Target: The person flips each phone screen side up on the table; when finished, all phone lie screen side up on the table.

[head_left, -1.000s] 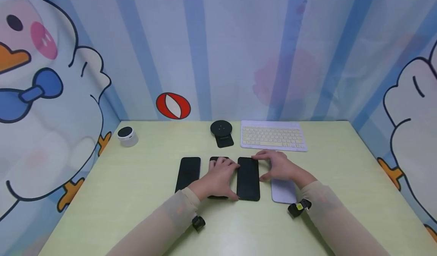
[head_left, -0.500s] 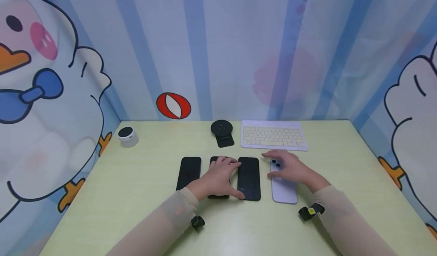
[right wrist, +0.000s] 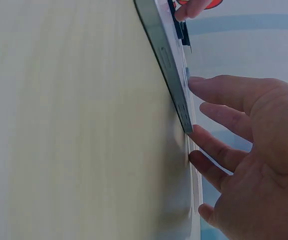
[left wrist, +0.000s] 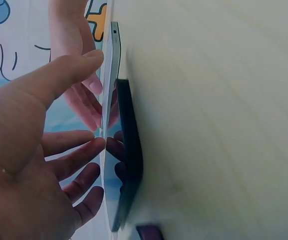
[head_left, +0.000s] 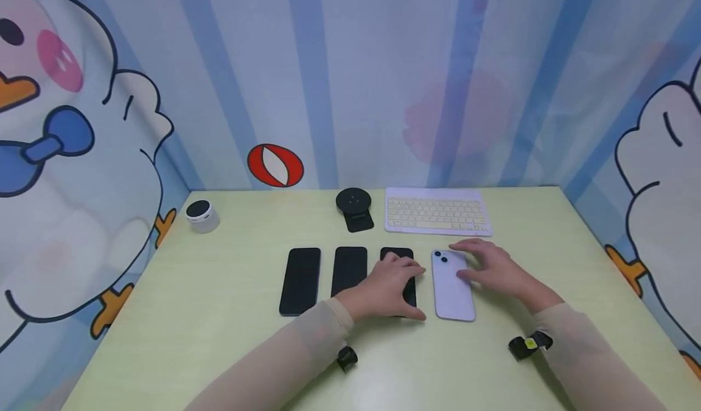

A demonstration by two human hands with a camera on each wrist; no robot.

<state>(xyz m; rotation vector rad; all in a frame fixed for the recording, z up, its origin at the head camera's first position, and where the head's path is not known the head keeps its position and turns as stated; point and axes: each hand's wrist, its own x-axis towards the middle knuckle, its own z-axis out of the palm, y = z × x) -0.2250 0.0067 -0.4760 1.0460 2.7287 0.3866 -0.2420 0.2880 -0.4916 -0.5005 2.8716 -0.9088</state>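
Three black phones lie in a row with their dark glass faces up: a left one (head_left: pixel 300 282), a middle one (head_left: pixel 349 270) and a right one (head_left: pixel 408 292). To their right is a lilac phone (head_left: pixel 453 295), back side up with its two camera lenses at the top. My left hand (head_left: pixel 383 283) hovers over the right black phone, thumb and fingers spread apart and reaching toward the lilac phone. At the lilac phone's upper right is my right hand (head_left: pixel 495 268), its thumb overlapping the back and its fingers by the top edge. In the right wrist view its fingers (right wrist: pixel 218 150) are loosely extended.
A lilac keyboard (head_left: pixel 438 213) lies along the back of the pale table (head_left: pixel 246 350). Beside it is a round black charging pad (head_left: pixel 354 201) on a stand. A small white cylinder with a black top (head_left: pixel 202 217) stands at the back left. Printed cloth surrounds the table.
My left hand has moved right, from the middle black phone to over the right one. My right hand has shifted right across the lilac phone, uncovering its camera lenses. The view has tilted slightly.
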